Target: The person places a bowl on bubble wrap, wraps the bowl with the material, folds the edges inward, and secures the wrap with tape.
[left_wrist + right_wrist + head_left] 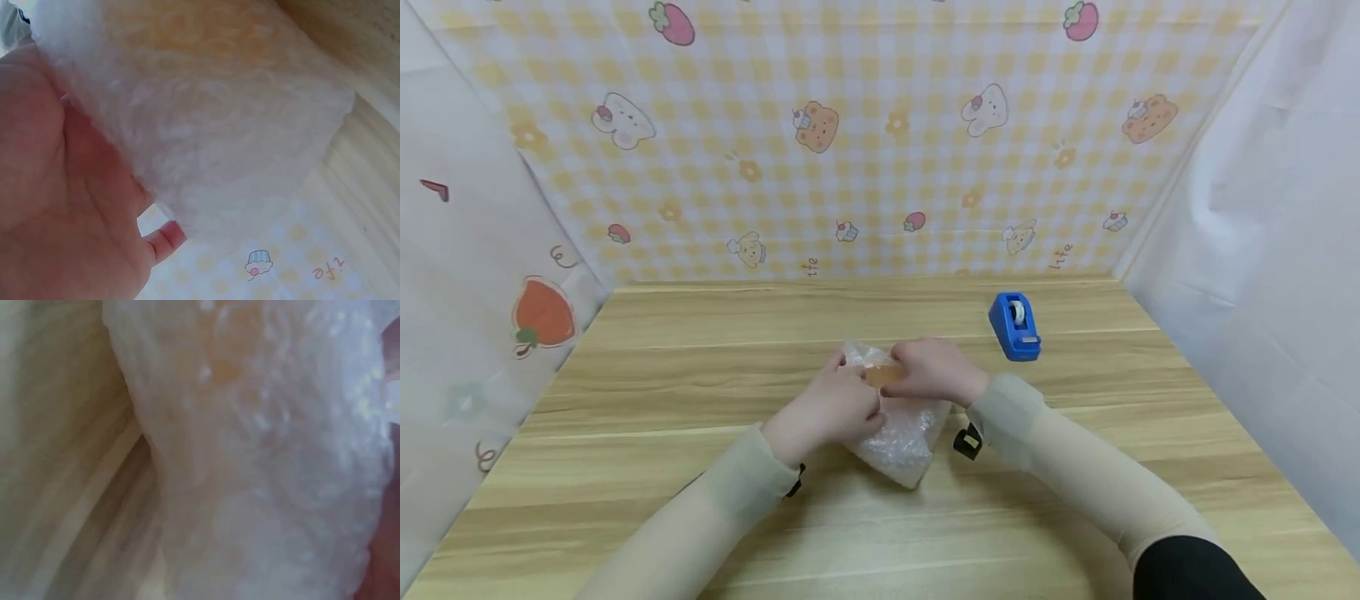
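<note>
A bubble wrap package [904, 446] is between both hands above the table, one corner pointing towards me. Something orange-brown [883, 374] shows at its upper part; its kind is unclear. My left hand [833, 407] grips the package's left edge with bent fingers. At the upper right, my right hand [938, 370] pinches the package between thumb and fingers. In the left wrist view the bubble wrap [212, 131] lies along the palm, and most fingers are hidden behind it. Bubble wrap [262, 462] fills much of the right wrist view, with only a strip of hand at the right edge.
A blue tape dispenser [1017, 329] with a roll in it stands on the wood-grain table [700, 342], right of the hands and further back. Behind the table hangs a yellow checked cloth [880, 167]. White cloths border the left and right sides.
</note>
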The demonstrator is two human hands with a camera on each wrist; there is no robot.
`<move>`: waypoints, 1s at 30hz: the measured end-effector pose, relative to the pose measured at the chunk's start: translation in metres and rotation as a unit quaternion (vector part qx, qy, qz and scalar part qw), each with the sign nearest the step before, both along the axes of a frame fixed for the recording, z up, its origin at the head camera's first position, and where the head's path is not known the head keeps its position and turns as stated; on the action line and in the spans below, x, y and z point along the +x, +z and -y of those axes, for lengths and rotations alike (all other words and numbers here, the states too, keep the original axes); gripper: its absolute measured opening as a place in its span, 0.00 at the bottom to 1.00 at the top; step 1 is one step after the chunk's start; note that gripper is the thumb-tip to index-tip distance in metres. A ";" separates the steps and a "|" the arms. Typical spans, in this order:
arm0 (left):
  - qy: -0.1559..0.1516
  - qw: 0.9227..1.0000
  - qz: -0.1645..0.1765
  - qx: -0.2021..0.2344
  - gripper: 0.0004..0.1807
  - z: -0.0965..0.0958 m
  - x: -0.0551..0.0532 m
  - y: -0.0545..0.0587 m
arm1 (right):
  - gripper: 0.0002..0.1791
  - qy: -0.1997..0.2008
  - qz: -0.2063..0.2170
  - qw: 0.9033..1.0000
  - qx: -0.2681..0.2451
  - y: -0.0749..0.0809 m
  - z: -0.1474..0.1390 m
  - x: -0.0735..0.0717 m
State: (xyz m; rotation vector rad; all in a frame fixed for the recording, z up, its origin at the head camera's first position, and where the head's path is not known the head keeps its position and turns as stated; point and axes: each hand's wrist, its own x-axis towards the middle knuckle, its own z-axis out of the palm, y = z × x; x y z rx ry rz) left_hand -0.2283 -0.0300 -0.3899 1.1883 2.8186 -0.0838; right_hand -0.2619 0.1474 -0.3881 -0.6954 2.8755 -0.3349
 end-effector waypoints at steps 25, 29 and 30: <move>0.004 1.000 -0.013 0.022 0.14 0.004 0.010 -0.004 | 0.20 -0.007 0.056 0.998 0.039 0.006 0.007 -0.008; 0.012 1.000 -0.005 0.023 0.12 0.004 0.011 -0.006 | 0.19 0.015 0.051 0.997 0.049 0.006 0.005 -0.007; 0.014 1.000 -0.003 0.024 0.13 0.004 0.011 -0.007 | 0.19 0.021 0.050 0.997 0.051 0.006 0.004 -0.007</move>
